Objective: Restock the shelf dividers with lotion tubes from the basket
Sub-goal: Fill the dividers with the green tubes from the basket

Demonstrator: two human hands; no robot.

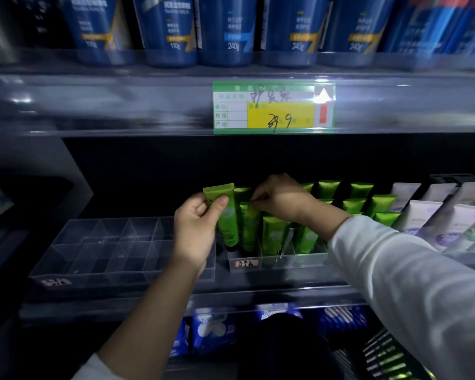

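At the bottom right corner, nearest the person, sits a dark slatted container with green showing through it, too blurred to identify further. Beside it, on the lower shelf, stand blue-and-white packs.

Above these, two arms reach up to the middle shelf. The left forearm is bare and the right arm wears a white sleeve. The left hand grips a held tube of green lotion, upright with its flat crimped end on top, the thumb curled across its front and the fingers behind. This tube hovers at the left edge of the filled divider tray, a transparent box with a small label on its front wall. The right hand pinches the top of a standing tube, which stands in the tray's front row just beside the held one. More green tubes stand upright in the neighbouring compartments.

To the left lies a second transparent divider tray, split into rows of compartments. Further back and to the right, rows of green tubes give way to pale lilac tubes.

On the edge of the shelf above hangs a green and yellow price tag with handwritten figures. Large blue tubes stand on that top shelf.
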